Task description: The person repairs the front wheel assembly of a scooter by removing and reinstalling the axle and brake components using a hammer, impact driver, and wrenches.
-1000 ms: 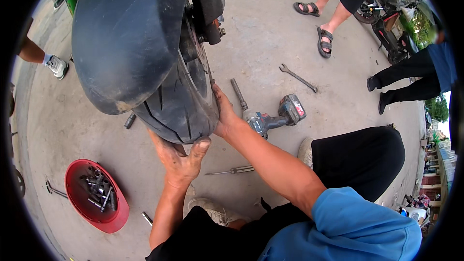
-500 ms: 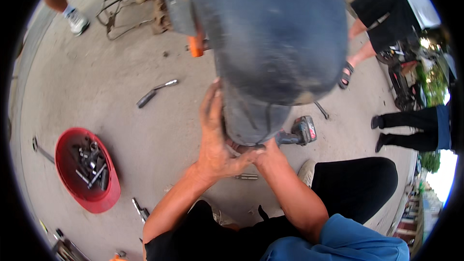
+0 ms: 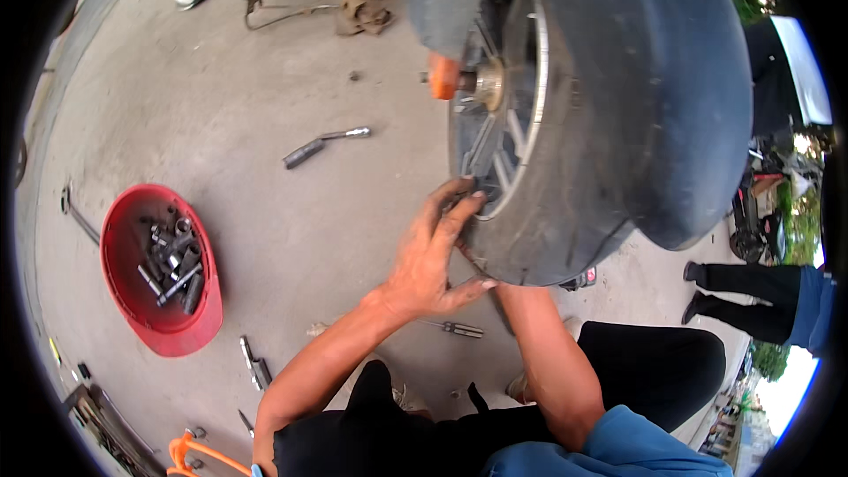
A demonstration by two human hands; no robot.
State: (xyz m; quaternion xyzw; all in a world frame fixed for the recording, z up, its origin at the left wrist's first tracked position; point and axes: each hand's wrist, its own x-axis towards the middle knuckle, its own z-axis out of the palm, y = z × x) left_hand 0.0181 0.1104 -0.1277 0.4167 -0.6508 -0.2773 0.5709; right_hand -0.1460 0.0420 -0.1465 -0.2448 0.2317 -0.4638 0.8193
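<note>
A motorcycle wheel (image 3: 565, 168) with a worn black tyre and spoked metal rim stands before me, under a dark rounded mudguard (image 3: 689, 106). My left hand (image 3: 428, 252) grips its near lower edge, fingertips by the rim and thumb at the tread. My right forearm (image 3: 548, 336) reaches under the tyre, which hides my right hand and its fingers. An orange part (image 3: 444, 77) sits on the axle at the wheel's left side. Below the tyre, a screwdriver (image 3: 464, 329) lies on the ground between my arms.
To the left, an upturned red hard hat (image 3: 181, 336) holds several sockets and tools. A jointed socket handle (image 3: 327, 147) and a wrench (image 3: 81, 216) lie on the concrete. An orange frame (image 3: 208, 455) is at lower left. People stand at far left and right.
The wheel now appears further right and turned, so its spokes and axle show. My left hand has shifted right, fingers at the rim. The power tool near my right arm is mostly hidden.
</note>
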